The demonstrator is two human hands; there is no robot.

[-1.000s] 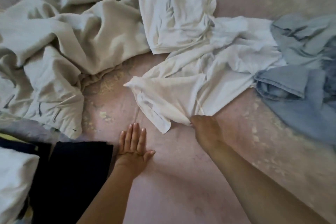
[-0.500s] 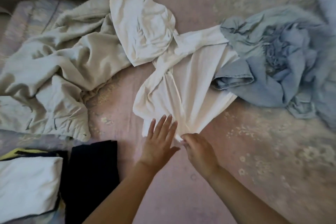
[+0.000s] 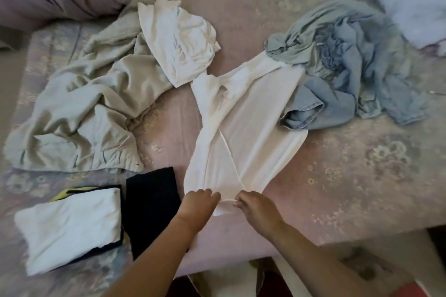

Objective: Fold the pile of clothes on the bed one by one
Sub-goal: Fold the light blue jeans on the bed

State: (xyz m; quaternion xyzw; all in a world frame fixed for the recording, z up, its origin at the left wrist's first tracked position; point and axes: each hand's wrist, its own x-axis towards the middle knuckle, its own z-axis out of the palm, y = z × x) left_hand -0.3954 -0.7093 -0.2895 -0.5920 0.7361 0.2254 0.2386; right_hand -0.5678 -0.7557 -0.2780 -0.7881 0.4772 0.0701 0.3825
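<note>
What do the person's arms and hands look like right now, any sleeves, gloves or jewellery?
Both forearms are bare, with no sleeves in view. The left hand and right hand wear no gloves, and no watch, bracelet or ring is visible. The fingers are too blurred to judge nail details.

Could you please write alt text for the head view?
Both hands, left hand and right hand, grip the near hem of a white garment stretched across a pink bed, with crumpled clothes beyond.
</note>
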